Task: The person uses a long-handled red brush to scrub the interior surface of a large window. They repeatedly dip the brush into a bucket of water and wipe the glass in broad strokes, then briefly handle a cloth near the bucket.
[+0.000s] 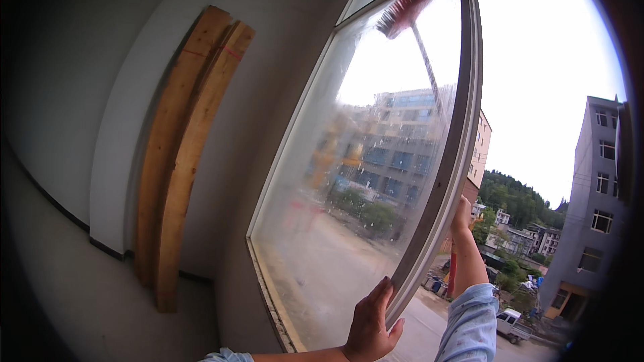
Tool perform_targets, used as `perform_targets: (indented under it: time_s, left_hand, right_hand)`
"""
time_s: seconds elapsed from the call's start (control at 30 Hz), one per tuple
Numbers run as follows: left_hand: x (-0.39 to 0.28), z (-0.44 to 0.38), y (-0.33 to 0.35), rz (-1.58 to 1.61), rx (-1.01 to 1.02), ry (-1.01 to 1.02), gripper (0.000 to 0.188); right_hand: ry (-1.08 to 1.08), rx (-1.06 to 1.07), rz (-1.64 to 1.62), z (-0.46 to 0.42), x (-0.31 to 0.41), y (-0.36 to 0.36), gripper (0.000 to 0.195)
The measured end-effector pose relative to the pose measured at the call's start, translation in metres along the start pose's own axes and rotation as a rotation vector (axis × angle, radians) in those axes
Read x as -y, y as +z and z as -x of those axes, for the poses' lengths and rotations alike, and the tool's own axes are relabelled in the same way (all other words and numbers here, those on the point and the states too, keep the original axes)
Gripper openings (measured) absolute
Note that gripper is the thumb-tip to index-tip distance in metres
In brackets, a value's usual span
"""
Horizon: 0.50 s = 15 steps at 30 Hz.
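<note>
A red-bristled brush (pixel 405 7) on a long handle (pixel 426 60) is pressed to the outer side of a wet, streaked window pane (pixel 352 241), near its top. My right hand (pixel 461 215) reaches outside past the window frame (pixel 455 176). It is closed in line with the handle, and the frame and glass hide part of the grip. Lower down, my left hand (pixel 375 319) holds the edge of the same frame, with fingers on the inner face and the thumb apart at the outer edge. Drops and blurred streaks cover the glass.
Two long wooden boards (pixel 183 161) lean against the white wall (pixel 121 125) at left. A stone sill edge (pixel 271 301) runs below the pane. Outside, well below, are a road and a white pickup truck (pixel 512 326); a grey building (pixel 578 201) stands at right.
</note>
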<state>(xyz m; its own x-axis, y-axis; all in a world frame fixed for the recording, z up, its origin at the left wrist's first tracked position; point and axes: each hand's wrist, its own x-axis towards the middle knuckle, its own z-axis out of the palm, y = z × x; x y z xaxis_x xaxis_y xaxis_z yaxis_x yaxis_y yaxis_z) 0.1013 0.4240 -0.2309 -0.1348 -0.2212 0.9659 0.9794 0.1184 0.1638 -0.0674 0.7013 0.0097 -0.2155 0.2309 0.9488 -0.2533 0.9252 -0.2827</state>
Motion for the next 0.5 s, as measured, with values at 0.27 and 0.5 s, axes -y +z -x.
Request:
perform_targets:
  time_s: [0.27,0.5]
  left_hand:
    - [0.018,0.003,0.007,0.155,0.049,-0.033,0.080]
    - [0.005,0.003,0.002,0.033,0.008,-0.022,0.082]
  right_hand:
    - [0.171,0.042,0.030,-0.020,-0.013,0.044,0.024]
    - [0.208,0.033,0.034,-0.031,-0.022,0.065,0.023]
